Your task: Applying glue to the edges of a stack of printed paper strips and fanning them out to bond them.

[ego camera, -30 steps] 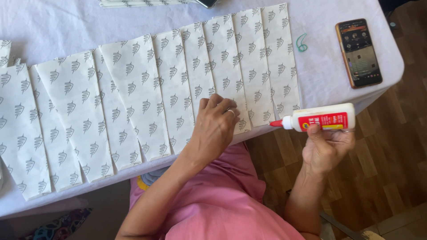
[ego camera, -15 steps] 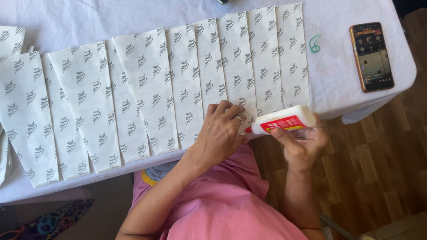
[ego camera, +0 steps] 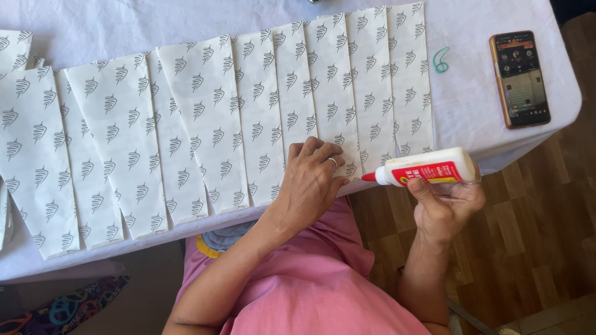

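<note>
A view from above of a person in a pink top seated at a table (ego camera: pixel 472 105) covered with a pale cloth. A long row of white paper strips (ego camera: pixel 205 124) printed with small grey leaf shapes lies side by side across it, overlapping slightly.

The left hand (ego camera: pixel 310 180) lies flat, fingers spread a little and holding nothing, pressing down the near ends of the strips at the table's front edge. The right hand (ego camera: pixel 444 208) has its fingers wrapped around a white glue bottle (ego camera: pixel 428 169) with a red label, held sideways just off the table edge. Its red nozzle (ego camera: pixel 369 177) points left.

Over the last second the bottle has travelled leftwards, so the nozzle now sits just beside the left hand's fingertips, close to the strip edge; gluing here looks ready to begin.

To the right, well apart, lie a smartphone (ego camera: pixel 520 79) with a lit screen and a small green loop (ego camera: pixel 441 60).
</note>
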